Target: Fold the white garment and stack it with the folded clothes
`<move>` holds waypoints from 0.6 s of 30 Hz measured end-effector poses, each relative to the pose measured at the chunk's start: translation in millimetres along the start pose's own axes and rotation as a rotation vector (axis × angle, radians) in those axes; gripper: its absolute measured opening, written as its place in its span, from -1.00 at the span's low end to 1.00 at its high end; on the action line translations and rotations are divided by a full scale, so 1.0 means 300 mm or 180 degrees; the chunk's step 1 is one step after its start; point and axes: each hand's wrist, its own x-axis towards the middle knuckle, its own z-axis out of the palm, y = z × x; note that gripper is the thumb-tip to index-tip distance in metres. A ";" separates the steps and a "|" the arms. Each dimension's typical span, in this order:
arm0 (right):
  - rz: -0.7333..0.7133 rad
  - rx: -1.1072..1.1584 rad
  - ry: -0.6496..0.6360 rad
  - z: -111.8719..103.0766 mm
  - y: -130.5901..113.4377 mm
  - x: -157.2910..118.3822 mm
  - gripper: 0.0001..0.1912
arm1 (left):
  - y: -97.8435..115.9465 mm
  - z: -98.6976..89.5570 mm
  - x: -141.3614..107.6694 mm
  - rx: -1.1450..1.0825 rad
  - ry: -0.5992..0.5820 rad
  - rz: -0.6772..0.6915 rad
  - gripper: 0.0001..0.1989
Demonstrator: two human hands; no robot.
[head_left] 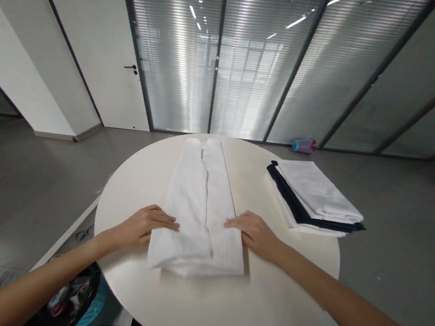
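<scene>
A white cloth (192, 207) lies in a long folded panel on the round table, its two sides meeting at a seam-like line down the middle. At its left edge, my left hand (145, 225) grips the cloth, fingers on top and thumb side hidden. My right hand (254, 232) holds the opposite edge in the same way, fingertips resting on the upper layer. The near end of the cloth looks slightly raised off the table, with a shadow under it. Whether it is a shirt or another garment, I cannot tell.
On the right side of the round white table (199, 309) sits a stack of folded white and dark navy cloths (317, 191), overhanging the edge. A blue bin with a black liner (95, 304) stands below left. Near the glass wall, a blue-and-pink basket (303, 145) lies on the floor.
</scene>
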 end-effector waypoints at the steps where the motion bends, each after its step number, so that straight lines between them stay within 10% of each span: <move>1: 0.0481 0.0243 0.0153 0.012 0.013 0.020 -0.67 | -0.011 -0.005 0.016 -0.0377 0.0170 -0.0528 -0.62; 6: 0.2101 0.1219 0.0771 0.057 0.054 0.125 -0.65 | -0.071 -0.033 0.121 -0.1859 0.0734 -0.2614 -0.45; 11: 0.2273 0.1121 0.0995 0.040 0.002 0.116 -0.34 | -0.090 -0.041 0.162 -0.2654 0.0536 -0.2703 -0.47; 18: 0.2393 0.0219 0.0711 0.048 -0.046 0.074 -0.51 | -0.103 -0.071 0.184 -0.3262 0.0321 -0.2498 -0.49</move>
